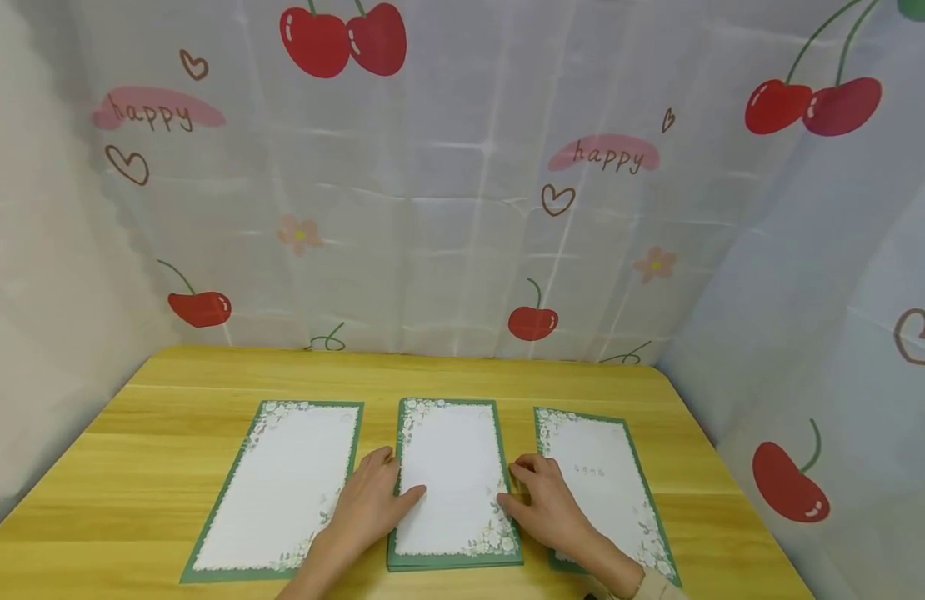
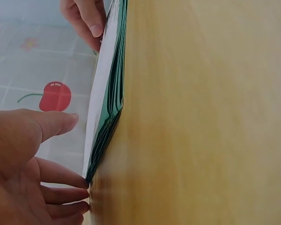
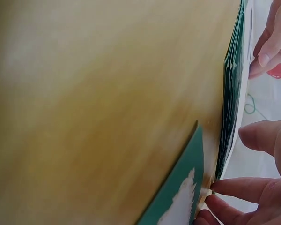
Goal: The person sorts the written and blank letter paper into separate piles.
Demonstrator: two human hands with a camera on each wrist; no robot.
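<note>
A stack of green-bordered, flower-printed paper sheets (image 1: 451,479) lies at the middle of the table. My left hand (image 1: 368,496) is at its left edge, fingertips against the side and thumb over the top sheet. In the left wrist view the thumb (image 2: 58,124) is held away from the fingers, and the stack's layered green edges show. My right hand (image 1: 548,504) is at the right edge. Its fingers (image 3: 239,190) reach the stack's side in the right wrist view, with the thumb spread apart from them. The right forearm overlaps another sheet.
One matching sheet (image 1: 282,483) lies to the left, and another sheet (image 1: 597,475) with a short line of writing lies to the right. The wooden table (image 1: 492,379) ends at a hanging cloth (image 1: 447,208) printed with cherries, which also runs along both sides.
</note>
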